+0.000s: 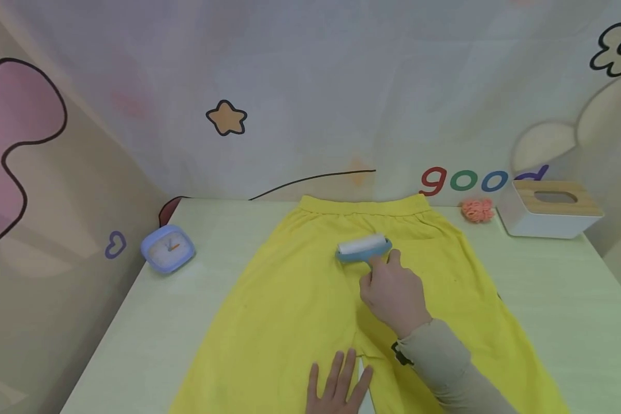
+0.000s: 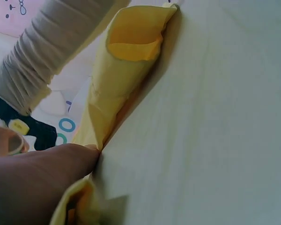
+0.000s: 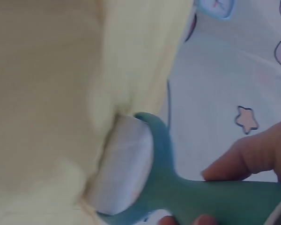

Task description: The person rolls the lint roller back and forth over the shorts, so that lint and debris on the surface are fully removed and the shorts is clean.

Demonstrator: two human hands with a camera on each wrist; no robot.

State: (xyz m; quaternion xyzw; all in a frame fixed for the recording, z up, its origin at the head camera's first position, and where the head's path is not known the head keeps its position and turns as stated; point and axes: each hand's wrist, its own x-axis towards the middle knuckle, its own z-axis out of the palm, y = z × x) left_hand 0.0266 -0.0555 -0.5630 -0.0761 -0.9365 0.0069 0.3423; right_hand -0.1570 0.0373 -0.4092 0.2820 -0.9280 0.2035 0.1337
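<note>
Yellow trousers (image 1: 290, 293) lie spread on the table, waistband at the far side. My right hand (image 1: 395, 290) grips the handle of a lint roller with a blue-green frame (image 3: 196, 194) and a white roll (image 1: 362, 244). In the right wrist view the roll touches the yellow cloth. Near the crotch of the trousers my left hand (image 1: 336, 388) rests on the cloth with its fingers spread. The left wrist view shows part of the left hand (image 2: 47, 171) beside an open trouser leg end (image 2: 136, 35).
A blue clock (image 1: 168, 249) stands at the table's left edge. On the far right are a white tissue box (image 1: 548, 215) with a wooden lid and a coral bundle of yarn (image 1: 478, 211). A printed cloth backdrop (image 1: 300, 103) rises behind the pale table (image 1: 564, 299).
</note>
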